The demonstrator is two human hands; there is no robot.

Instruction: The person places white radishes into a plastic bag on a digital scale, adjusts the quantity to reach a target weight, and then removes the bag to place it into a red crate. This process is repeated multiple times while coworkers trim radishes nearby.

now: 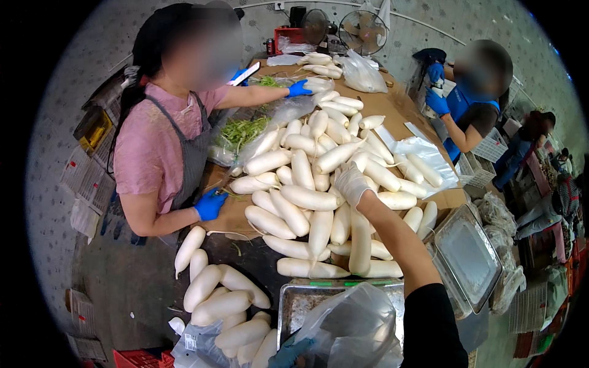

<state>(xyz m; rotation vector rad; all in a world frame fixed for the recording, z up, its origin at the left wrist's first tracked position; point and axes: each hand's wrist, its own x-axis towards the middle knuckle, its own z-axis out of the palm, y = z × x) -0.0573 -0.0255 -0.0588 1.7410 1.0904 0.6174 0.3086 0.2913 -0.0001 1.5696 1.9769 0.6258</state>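
My right hand (351, 183), in a pale glove, reaches into the big pile of white radishes (285, 196), its fingers wrapped round one near the middle. At the lower edge my left hand (288, 352), in a blue-green glove, grips a clear plastic bag (346, 322) over a metal tray (294, 293). More radishes (218, 310) lie left of the tray on the dark surface and on a plastic sheet.
A co-worker (156, 147) at left reaches across the cardboard-covered table (399, 107) beside leafy trimmings (239, 132). Another person (466, 116) works at right. A second tray (466, 257) sits at lower right. Fans (362, 30), bags and crates (488, 147) surround the table.
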